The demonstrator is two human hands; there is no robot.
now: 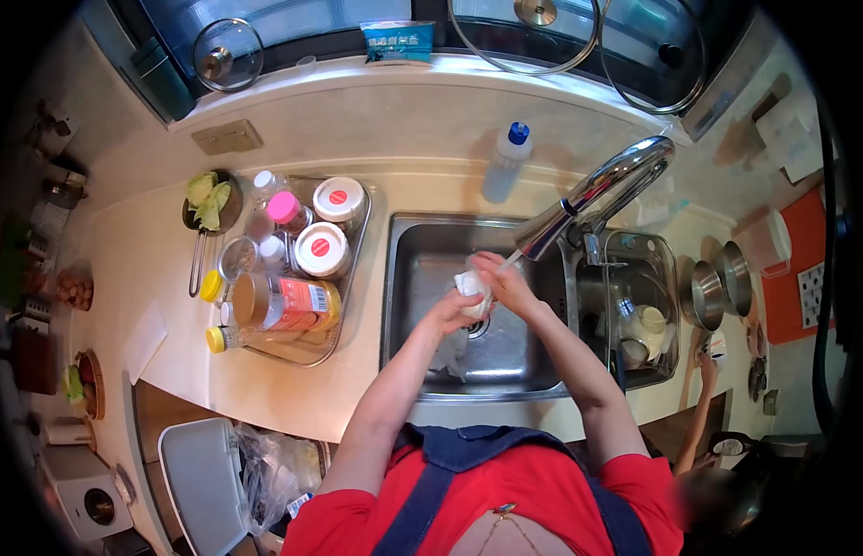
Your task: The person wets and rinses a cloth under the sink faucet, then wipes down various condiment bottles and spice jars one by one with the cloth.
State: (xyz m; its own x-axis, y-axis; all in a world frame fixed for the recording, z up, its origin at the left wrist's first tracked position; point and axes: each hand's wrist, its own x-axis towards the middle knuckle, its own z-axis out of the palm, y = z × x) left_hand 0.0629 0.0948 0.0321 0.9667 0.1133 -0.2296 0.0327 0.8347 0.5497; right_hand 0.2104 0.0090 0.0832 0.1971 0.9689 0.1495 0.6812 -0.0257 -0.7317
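We can't make out a single word here! At twelve o'clock in our view, a blue packet [397, 43] shows pale lettering, too small for us. Swinging round to ten, we spot red round labels [340, 197] on two white lids [303, 250], print blurred; at nine, a big jar [281, 306] carries a barcode [317, 297], digits unreadable.

A pan [233, 204] of leaves [207, 201] stood centre left beside a tray [311, 351] of jars [322, 248]; a blue packet [397, 42] sat at top centre.
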